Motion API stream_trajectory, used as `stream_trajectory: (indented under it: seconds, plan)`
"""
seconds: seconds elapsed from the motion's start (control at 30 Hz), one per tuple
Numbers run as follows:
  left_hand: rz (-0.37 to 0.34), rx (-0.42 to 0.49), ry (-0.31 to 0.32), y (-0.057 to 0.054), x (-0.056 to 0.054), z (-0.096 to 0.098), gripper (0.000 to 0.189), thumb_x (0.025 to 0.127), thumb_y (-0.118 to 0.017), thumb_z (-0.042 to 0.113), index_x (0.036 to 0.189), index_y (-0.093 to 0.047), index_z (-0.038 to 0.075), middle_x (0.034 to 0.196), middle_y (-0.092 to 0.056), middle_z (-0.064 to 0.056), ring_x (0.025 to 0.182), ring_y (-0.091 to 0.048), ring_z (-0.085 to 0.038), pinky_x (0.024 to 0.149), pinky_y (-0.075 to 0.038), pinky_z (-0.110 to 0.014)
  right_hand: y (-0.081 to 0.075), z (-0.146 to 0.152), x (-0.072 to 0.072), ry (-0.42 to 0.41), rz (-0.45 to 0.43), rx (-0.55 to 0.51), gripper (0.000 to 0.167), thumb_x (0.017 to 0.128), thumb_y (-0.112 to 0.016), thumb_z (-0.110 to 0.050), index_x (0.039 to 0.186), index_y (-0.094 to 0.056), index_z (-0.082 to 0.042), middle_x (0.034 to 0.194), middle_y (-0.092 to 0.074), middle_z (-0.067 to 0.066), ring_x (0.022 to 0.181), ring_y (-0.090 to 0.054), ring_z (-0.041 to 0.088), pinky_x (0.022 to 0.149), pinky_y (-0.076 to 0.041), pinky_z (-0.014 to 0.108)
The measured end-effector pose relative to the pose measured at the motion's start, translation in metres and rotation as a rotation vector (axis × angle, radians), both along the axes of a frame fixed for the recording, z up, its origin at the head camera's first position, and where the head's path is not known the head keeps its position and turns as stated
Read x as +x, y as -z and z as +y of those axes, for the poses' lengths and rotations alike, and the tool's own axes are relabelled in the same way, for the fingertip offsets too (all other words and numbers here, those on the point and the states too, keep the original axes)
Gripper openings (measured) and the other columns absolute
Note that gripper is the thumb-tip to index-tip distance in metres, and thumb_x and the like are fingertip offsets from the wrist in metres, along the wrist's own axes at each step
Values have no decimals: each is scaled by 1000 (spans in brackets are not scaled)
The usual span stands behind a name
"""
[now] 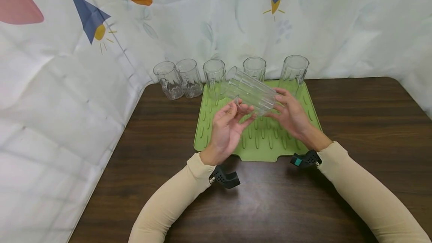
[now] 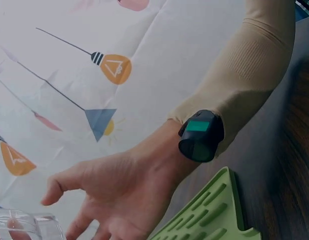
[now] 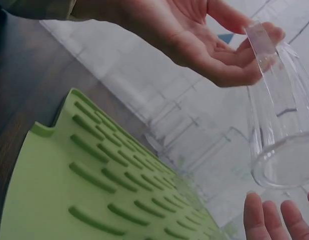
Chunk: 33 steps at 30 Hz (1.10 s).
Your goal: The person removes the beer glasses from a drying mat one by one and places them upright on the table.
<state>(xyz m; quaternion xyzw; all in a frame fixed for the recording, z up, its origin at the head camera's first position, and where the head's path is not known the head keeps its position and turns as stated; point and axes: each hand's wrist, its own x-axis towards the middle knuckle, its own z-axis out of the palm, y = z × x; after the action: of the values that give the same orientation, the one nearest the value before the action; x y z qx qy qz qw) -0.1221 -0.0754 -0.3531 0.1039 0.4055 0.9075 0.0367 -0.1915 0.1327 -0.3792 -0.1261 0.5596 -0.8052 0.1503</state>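
The left hand [image 1: 227, 132] is pinching a clear, ribbed glass mug [image 1: 253, 91] by its handle [image 3: 261, 41] over a green, ridged mat [image 1: 264, 153] — the right hand [image 1: 291, 113] is spreading wide by one end.

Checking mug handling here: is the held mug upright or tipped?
Tipped: in the head view, the mug slants between left hand and right hand, above the mat.

Held mug [image 1: 252, 91] overhangs mat [image 1: 261, 140]; upright mugs [image 1: 213, 73] block back; front passable
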Motion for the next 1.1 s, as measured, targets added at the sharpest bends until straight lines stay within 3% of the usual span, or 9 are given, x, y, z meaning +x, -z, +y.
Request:
stream_trajectory:
  seconds: [0.17,0.33,0.53,0.67,0.8,0.87,0.93,1.03,1.1]
  plan:
    - [23,-38,-18,-1,2,-5,23,112,-39,14,107,-61,14,93,-77,9,97,-73,-7,100,-59,-34,-2,9,2,24,21,32,30,108,-44,-23,138,-42,-17,132,-48,1,112,-59,14,91,-59,30]
    - [33,-85,-28,-3,3,-12,21,112,-41,15,107,-61,14,94,-78,9,98,-74,-7,100,-59,-35,-4,23,6,63,62,83,31,109,-48,-25,139,-43,-18,134,-52,1,115,-59,15,91,-59,27]
    - [34,-147,-45,-5,4,-23,22,111,-42,15,104,-63,15,92,-78,9,97,-75,-8,99,-60,-35,-1,41,10,111,175,161,36,110,-50,-26,143,-45,-14,134,-55,1,117,-61,15,91,-59,24]
    - [49,-185,-32,-6,5,-31,17,110,-47,17,106,-64,14,93,-78,7,97,-75,-8,98,-61,-33,-1,52,11,156,240,283,39,110,-50,-31,145,-46,-15,134,-53,-5,120,-58,13,91,-57,19]
    - [75,-259,-17,-7,6,-41,14,109,-50,14,110,-64,12,96,-78,7,98,-75,-8,99,-61,-32,-3,64,12,203,304,552,49,111,-44,-39,155,-41,-16,147,-50,0,120,-55,-1,93,-55,16]
    - [82,-297,-14,-7,6,-46,14,109,-50,11,115,-62,7,97,-78,7,99,-75,-8,100,-61,-32,-4,72,13,211,351,717,53,112,-40,-40,159,-37,-16,155,-46,8,120,-57,2,94,-53,24]
    - [83,-326,-21,-8,6,-51,17,109,-48,8,120,-58,-1,97,-78,7,99,-74,-9,100,-61,-32,-4,79,14,212,379,843,55,112,-40,-40,162,-33,-17,161,-40,15,130,-56,15,104,-50,38]
    - [78,-359,-38,-9,6,-58,21,109,-47,6,123,-54,-7,96,-78,6,99,-74,-10,101,-61,-35,-4,90,15,196,409,950,60,111,-42,-41,164,-28,-16,163,-33,23,139,-48,42,107,-44,61]
    - [79,-378,-53,-10,5,-62,21,108,-47,5,123,-54,-8,96,-78,5,98,-74,-10,102,-60,-36,-4,94,17,188,405,997,63,110,-44,-44,165,-26,-19,165,-30,24,141,-43,52,107,-41,70]
